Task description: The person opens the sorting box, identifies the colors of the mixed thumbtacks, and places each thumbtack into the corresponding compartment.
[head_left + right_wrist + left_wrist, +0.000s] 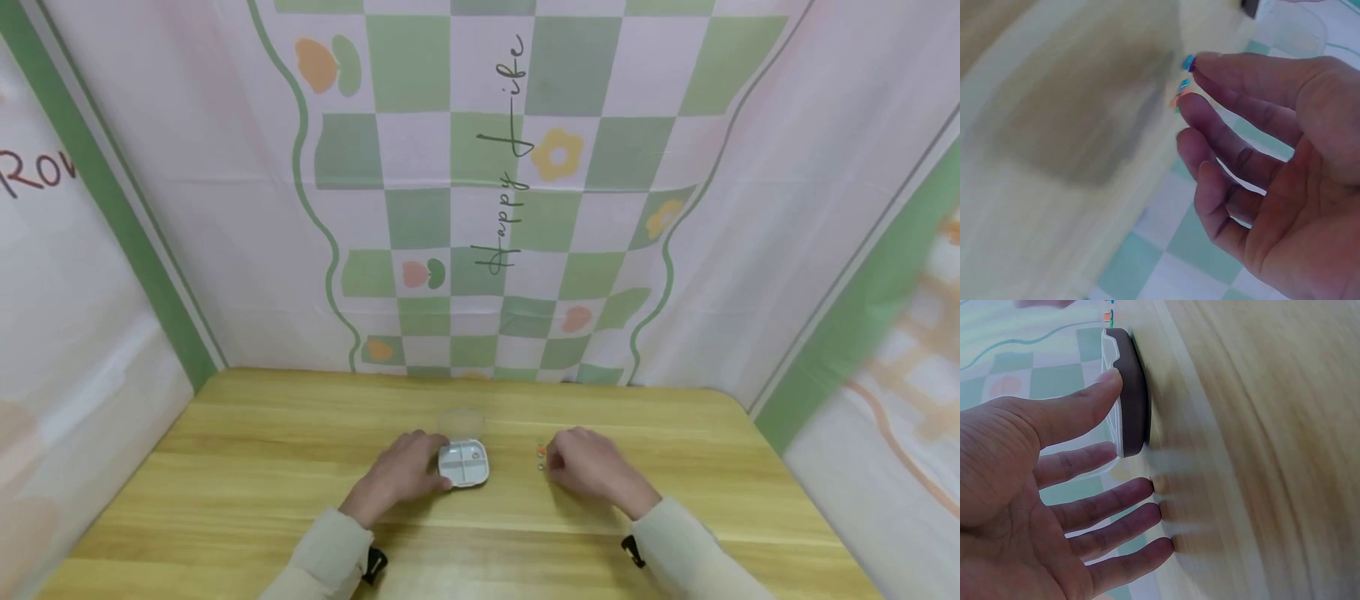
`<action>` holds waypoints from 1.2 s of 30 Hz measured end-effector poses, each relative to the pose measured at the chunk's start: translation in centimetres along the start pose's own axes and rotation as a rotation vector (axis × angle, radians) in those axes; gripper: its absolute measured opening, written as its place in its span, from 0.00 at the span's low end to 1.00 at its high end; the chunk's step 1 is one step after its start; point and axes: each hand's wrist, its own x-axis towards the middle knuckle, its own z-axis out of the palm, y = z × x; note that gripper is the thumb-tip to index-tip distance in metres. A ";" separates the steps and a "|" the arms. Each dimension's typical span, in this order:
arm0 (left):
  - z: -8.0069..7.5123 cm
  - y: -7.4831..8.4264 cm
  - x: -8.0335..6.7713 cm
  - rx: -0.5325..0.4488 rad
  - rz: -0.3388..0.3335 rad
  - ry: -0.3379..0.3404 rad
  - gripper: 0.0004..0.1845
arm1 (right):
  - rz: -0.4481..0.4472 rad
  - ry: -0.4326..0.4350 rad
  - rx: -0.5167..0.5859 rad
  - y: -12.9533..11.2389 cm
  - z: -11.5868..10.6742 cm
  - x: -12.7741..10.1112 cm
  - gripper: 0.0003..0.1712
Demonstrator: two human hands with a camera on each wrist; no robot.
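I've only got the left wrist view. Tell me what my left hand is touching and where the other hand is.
Observer: The left hand rests against the left side of a small white pill box on the wooden table; the head view shows divided compartments inside.
Operator: Report whether the box has a lid.
Observer: A clear lid stands open at the box's far edge.
Operator: Now the right hand.
Observer: The right hand rests on the table to the right of the box, apart from it, fingertips at a few small pills.
Operator: Give me the pills' colours.
Observer: The right wrist view shows blue, orange and green bits at the fingertips, too blurred to count.
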 end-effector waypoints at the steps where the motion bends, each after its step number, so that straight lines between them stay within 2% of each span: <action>1: 0.0 0.0 0.0 0.000 0.002 0.000 0.32 | -0.003 0.012 -0.001 -0.4 0.0 0.3 0.18; 6: 0.0 0.1 0.0 0.003 0.005 -0.002 0.32 | 0.001 0.064 0.018 -2.8 0.2 2.4 0.11; 12: -0.1 0.1 0.0 -0.005 0.005 -0.002 0.32 | -0.039 0.124 0.061 -5.1 1.6 4.9 0.06; 18: -0.1 -0.1 0.1 0.009 0.008 -0.002 0.32 | -0.029 0.127 0.098 -6.3 2.6 6.4 0.04; 27: 0.0 0.0 -0.1 0.000 -0.005 -0.008 0.32 | 0.013 0.104 0.128 -6.8 3.1 6.9 0.04; 36: 0.0 0.0 -0.1 -0.008 -0.018 -0.002 0.32 | 0.035 0.097 0.142 -6.1 2.3 6.4 0.02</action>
